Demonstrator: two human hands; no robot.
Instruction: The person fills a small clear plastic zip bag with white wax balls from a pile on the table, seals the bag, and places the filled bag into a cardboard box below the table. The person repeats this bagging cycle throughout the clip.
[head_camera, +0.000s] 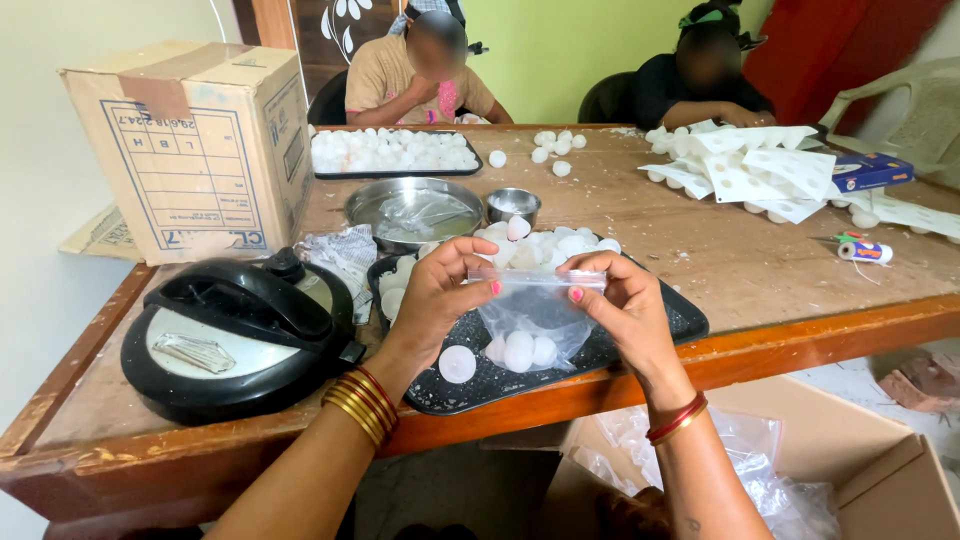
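Clear plastic bag (530, 325), holding a few white discs, was pinched along its top strip between left hand (440, 292) and right hand (625, 305) above black tray (690, 322); many loose discs (545, 245) remained unbagged beyond both hands.

Two hands at work: left hand (430, 295), right hand (625, 305). One clear zip bag (532, 318) between them, with about three white discs (520, 350) inside. Two black trays: near tray (660, 325) at centre, far tray (395, 172) at upper centre. One steel basin (413, 212), one small steel bowl (513, 205). One black-lidded cooker (235, 335) at lower left. One cardboard box (195, 145) at upper left. Two seated people across the desk (760, 270). Loose discs too many to count.
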